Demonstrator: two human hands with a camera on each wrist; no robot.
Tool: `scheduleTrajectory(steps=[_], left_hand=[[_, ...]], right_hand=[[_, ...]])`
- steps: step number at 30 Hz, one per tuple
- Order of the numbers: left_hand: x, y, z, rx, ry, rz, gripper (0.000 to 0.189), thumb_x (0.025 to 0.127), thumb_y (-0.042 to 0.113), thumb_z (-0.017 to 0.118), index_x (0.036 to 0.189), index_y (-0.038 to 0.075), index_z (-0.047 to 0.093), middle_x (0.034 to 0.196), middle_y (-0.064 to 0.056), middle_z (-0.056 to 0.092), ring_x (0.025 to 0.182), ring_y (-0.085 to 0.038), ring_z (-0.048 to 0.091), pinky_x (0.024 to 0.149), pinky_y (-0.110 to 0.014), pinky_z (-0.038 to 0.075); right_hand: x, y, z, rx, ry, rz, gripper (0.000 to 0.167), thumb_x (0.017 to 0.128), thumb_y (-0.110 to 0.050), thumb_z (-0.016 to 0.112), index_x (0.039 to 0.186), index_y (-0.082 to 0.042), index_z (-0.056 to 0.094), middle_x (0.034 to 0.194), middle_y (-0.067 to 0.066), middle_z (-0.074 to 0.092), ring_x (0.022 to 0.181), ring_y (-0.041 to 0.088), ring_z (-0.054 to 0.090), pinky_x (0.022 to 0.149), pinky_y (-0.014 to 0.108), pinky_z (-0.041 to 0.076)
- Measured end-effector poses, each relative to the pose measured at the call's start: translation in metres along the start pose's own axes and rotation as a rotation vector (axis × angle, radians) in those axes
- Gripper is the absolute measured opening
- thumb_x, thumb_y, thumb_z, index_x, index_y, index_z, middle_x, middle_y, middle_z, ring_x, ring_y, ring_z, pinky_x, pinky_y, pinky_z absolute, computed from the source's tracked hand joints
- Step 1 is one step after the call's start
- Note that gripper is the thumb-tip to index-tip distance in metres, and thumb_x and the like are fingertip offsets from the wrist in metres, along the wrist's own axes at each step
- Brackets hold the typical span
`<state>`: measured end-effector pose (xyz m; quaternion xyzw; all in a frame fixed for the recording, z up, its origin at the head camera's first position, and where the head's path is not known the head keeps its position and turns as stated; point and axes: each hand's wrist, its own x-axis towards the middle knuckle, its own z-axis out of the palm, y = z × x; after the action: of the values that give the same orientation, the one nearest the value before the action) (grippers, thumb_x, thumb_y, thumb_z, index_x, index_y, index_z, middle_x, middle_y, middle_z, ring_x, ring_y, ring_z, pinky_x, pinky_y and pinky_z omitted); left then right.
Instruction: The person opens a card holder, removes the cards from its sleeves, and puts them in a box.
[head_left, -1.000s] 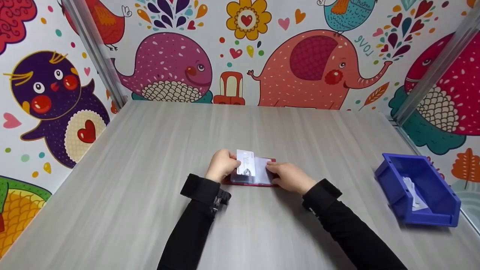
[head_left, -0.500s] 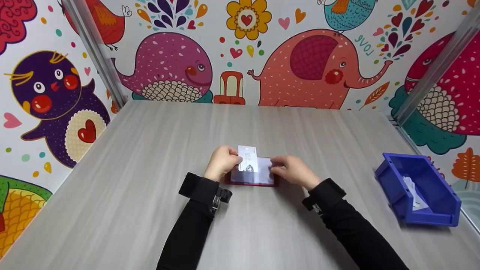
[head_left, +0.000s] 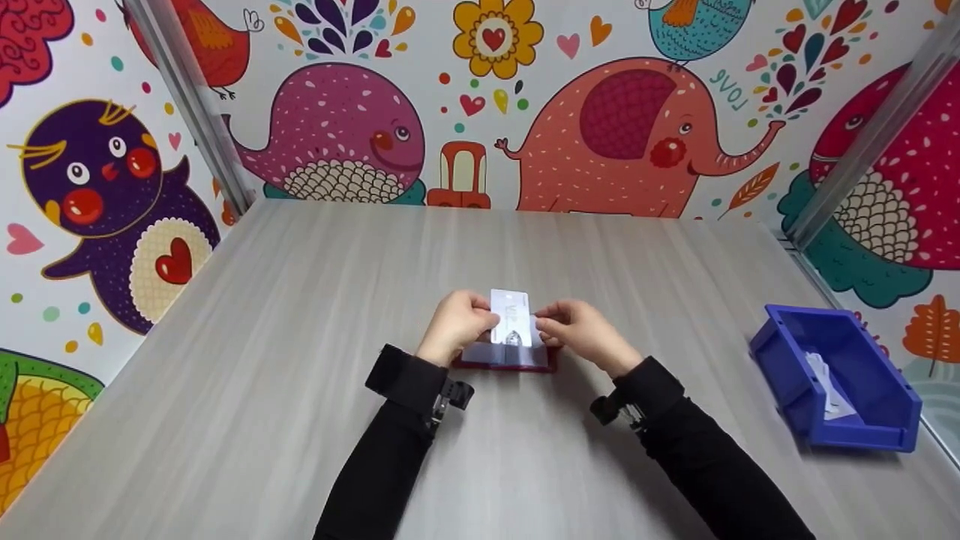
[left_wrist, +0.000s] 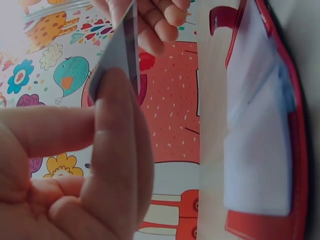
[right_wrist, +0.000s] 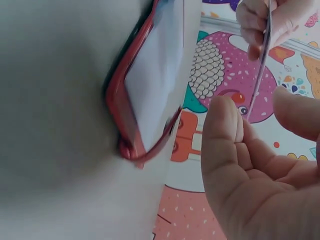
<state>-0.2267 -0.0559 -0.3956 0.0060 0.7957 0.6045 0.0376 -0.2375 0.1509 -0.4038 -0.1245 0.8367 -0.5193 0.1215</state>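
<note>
A white card (head_left: 511,315) with grey "VIP" lettering stands upright above the table, pinched at its left edge between the thumb and fingers of my left hand (head_left: 461,324). Beside the card's right edge is my right hand (head_left: 589,334); in the right wrist view its thumb (right_wrist: 297,112) and bent fingers (right_wrist: 222,125) are spread apart around the card's edge, with a gap on either side. Beneath both hands a red card holder (head_left: 510,368) lies unfolded on the table. Its clear sleeves (left_wrist: 260,150) look whitish in the left wrist view, and a red strap (left_wrist: 224,19) sticks out.
On the right side of the table (head_left: 315,300) stands a blue plastic bin (head_left: 862,439) with several white cards (head_left: 829,390) inside. Printed cartoon walls (head_left: 480,105) and metal posts (head_left: 187,105) border the back and sides.
The card has moved up and to the right with my left hand, away from the holder's sleeves. My right hand has left the holder's right side and come up to the card's edge.
</note>
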Motion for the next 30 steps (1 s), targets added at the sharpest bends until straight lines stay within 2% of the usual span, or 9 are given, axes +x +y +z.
scheduleTrajectory(steps=[7, 13, 19, 25, 30], left_hand=[[-0.002, 0.002, 0.006, 0.033, -0.037, 0.004, 0.016, 0.084, -0.004, 0.064, 0.099, -0.012, 0.063, 0.091, -0.019, 0.07, 0.067, -0.016, 0.064, 0.06, -0.026, 0.056], [-0.004, 0.003, 0.011, 0.031, -0.058, 0.029, 0.016, 0.083, -0.005, 0.064, 0.097, -0.012, 0.062, 0.091, -0.02, 0.071, 0.068, -0.017, 0.066, 0.06, -0.025, 0.056], [-0.005, 0.001, 0.014, 0.015, -0.055, 0.022, 0.015, 0.083, -0.005, 0.063, 0.097, -0.011, 0.061, 0.09, -0.018, 0.071, 0.066, -0.015, 0.064, 0.058, -0.024, 0.056], [-0.003, 0.0, 0.015, 0.021, -0.057, 0.032, 0.016, 0.083, -0.005, 0.063, 0.098, -0.011, 0.062, 0.089, -0.018, 0.071, 0.067, -0.015, 0.065, 0.059, -0.024, 0.056], [-0.004, 0.002, 0.014, 0.001, -0.068, 0.031, 0.018, 0.084, -0.004, 0.064, 0.1, -0.012, 0.063, 0.087, -0.016, 0.07, 0.061, -0.012, 0.062, 0.057, -0.024, 0.055]], right_hand=[[0.0, -0.004, 0.005, 0.077, -0.02, 0.011, 0.026, 0.096, -0.007, 0.062, 0.112, 0.012, 0.057, 0.091, 0.008, 0.062, 0.074, 0.01, 0.058, 0.067, 0.024, 0.052], [0.001, -0.004, 0.008, 0.127, 0.008, 0.009, 0.021, 0.095, -0.002, 0.062, 0.109, 0.011, 0.054, 0.085, 0.004, 0.059, 0.068, 0.007, 0.056, 0.06, 0.022, 0.049], [0.001, -0.005, 0.01, 0.161, 0.021, 0.034, 0.022, 0.095, 0.001, 0.059, 0.111, 0.013, 0.052, 0.085, 0.005, 0.059, 0.067, 0.006, 0.058, 0.059, 0.021, 0.05], [0.002, -0.004, 0.009, 0.189, 0.02, 0.029, 0.022, 0.095, 0.003, 0.058, 0.113, 0.014, 0.05, 0.089, 0.006, 0.059, 0.07, 0.007, 0.059, 0.06, 0.02, 0.051], [0.001, -0.004, 0.007, 0.2, 0.013, 0.027, 0.027, 0.096, 0.002, 0.057, 0.117, 0.016, 0.049, 0.092, 0.008, 0.061, 0.073, 0.008, 0.06, 0.062, 0.02, 0.052]])
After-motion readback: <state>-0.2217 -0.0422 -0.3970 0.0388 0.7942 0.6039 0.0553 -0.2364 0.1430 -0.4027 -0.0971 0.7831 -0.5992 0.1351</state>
